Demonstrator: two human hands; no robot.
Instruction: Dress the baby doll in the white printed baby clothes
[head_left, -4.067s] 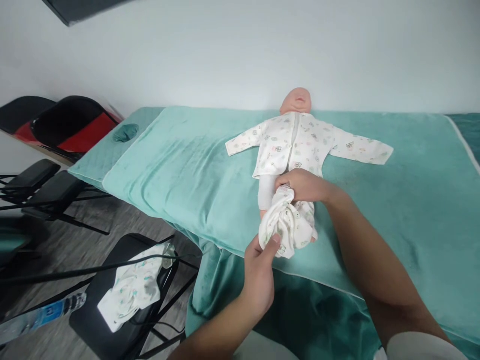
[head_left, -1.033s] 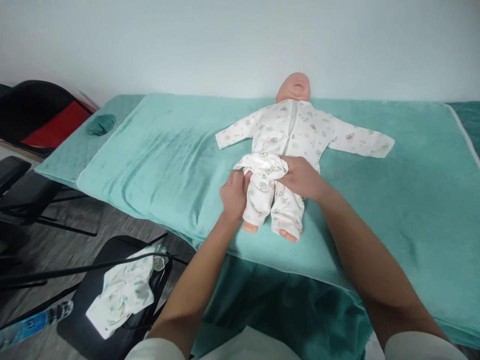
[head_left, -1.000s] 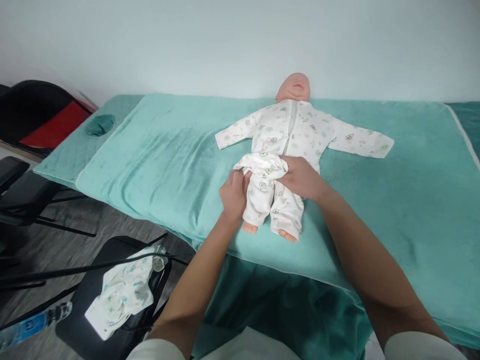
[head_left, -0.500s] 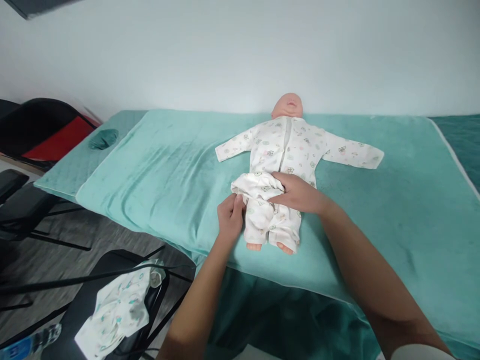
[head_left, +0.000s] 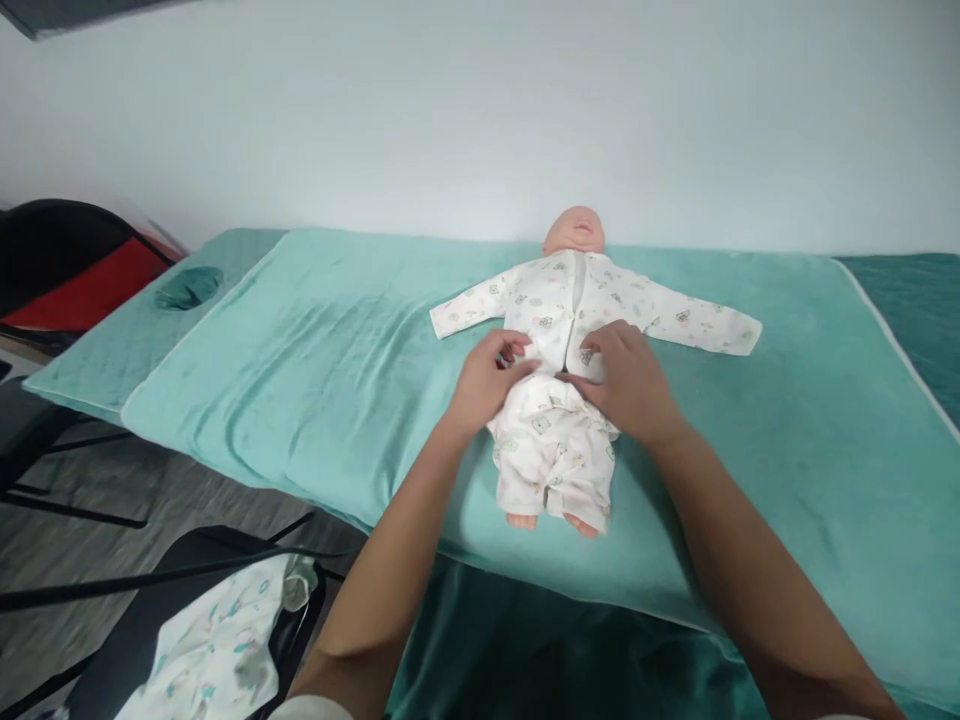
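Note:
A baby doll (head_left: 576,232) lies on its back, dressed in a white printed long-sleeved top (head_left: 550,300) and matching pants (head_left: 551,440). The top's front edges part slightly along the middle. My left hand (head_left: 487,380) rests at the doll's waist on the left, thumb and curved fingers apart, touching where top and pants meet. On the opposite side, my right hand (head_left: 634,385) has its fingers on the lower top and its thumb by the waistband, with cloth showing in the gap between. The doll's feet stick out of the pant legs; its hands are hidden in the sleeves.
The doll lies on a green padded bed (head_left: 315,340) against a white wall, with a face hole (head_left: 189,288) at the left end. At lower left, a black chair (head_left: 112,630) holds a white patterned cloth (head_left: 217,640). A black and red chair (head_left: 82,285) stands farther left.
Both hands have moved from the bunched pants waist to the join of top and pants. The waistband now lies flatter, and the left hand has let go of the pants' side.

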